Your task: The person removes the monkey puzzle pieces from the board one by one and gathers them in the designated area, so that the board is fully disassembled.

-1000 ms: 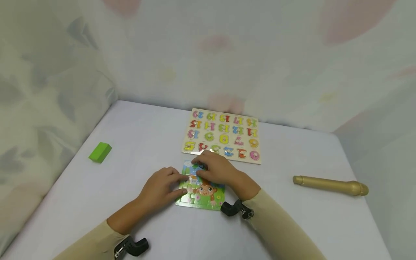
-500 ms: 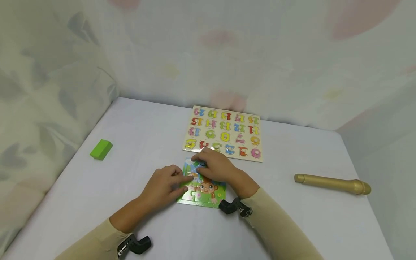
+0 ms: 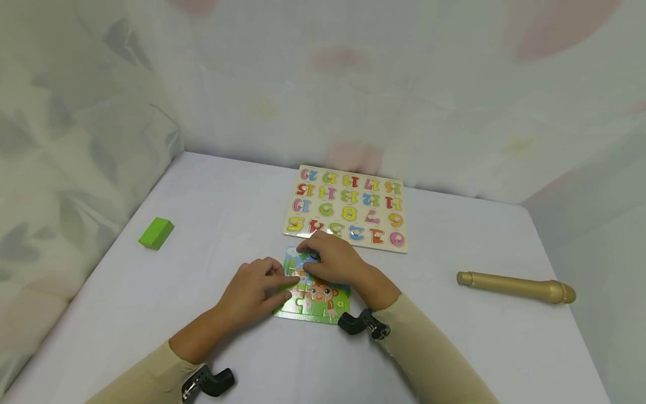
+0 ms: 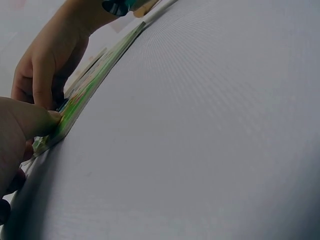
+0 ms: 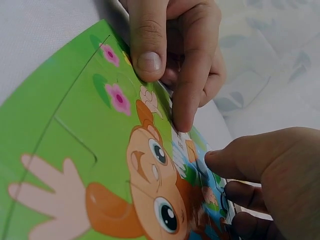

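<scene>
A monkey jigsaw puzzle (image 3: 318, 311) with a green border lies flat on the white table. My left hand (image 3: 249, 292) reaches over its left edge, thumb and forefinger extended onto the pieces. In the right wrist view that left hand (image 5: 185, 55) touches the picture beside the flowers and the monkey's face. My right hand (image 3: 335, 259) rests over the puzzle's upper part, thumb and fingers spread and bent down onto it. It covers part of the picture, and no loose piece shows between its fingertips. The left wrist view shows both hands at the puzzle's edge (image 4: 82, 102).
Behind the puzzle, close to my right fingers, lies a wooden number board (image 3: 348, 213) with coloured, knobbed numerals. A green block (image 3: 156, 233) sits far left. To the right lies a gold microphone-shaped stick (image 3: 515, 287). Patterned cloth (image 3: 252, 84) hangs behind the table.
My left forefinger reaches slightly further right over the puzzle than one second ago. My right hand stays nearly in place. The whole view has shifted a little.
</scene>
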Tool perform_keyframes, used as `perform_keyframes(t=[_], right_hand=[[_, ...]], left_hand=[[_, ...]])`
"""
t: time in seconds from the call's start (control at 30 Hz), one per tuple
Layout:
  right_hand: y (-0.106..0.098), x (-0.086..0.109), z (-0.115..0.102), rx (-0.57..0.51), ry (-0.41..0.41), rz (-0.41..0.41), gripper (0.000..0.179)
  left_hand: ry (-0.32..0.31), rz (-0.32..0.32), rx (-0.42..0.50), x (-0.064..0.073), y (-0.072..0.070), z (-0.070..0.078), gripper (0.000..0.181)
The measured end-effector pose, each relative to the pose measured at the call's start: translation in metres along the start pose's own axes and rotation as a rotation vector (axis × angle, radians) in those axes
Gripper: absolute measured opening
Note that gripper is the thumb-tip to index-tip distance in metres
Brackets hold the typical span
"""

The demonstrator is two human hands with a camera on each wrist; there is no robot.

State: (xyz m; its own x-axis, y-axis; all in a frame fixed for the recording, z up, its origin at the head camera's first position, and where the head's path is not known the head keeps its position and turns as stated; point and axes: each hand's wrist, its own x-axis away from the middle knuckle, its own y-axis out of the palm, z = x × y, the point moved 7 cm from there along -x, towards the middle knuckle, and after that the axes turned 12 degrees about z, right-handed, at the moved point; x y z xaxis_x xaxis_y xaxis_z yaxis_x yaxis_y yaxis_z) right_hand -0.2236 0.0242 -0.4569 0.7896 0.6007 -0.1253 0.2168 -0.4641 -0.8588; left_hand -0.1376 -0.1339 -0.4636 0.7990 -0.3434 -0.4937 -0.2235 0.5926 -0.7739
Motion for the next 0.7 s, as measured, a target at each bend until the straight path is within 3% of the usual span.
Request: perform_keyframes(t=[0.7], right_hand=[[0.0017, -0.0029, 0.0002, -0.019, 0.047, 0.011, 0.035]], left_hand=[[-0.016, 0.007, 0.010, 0.0001, -0.0017, 0.0020, 0.033]])
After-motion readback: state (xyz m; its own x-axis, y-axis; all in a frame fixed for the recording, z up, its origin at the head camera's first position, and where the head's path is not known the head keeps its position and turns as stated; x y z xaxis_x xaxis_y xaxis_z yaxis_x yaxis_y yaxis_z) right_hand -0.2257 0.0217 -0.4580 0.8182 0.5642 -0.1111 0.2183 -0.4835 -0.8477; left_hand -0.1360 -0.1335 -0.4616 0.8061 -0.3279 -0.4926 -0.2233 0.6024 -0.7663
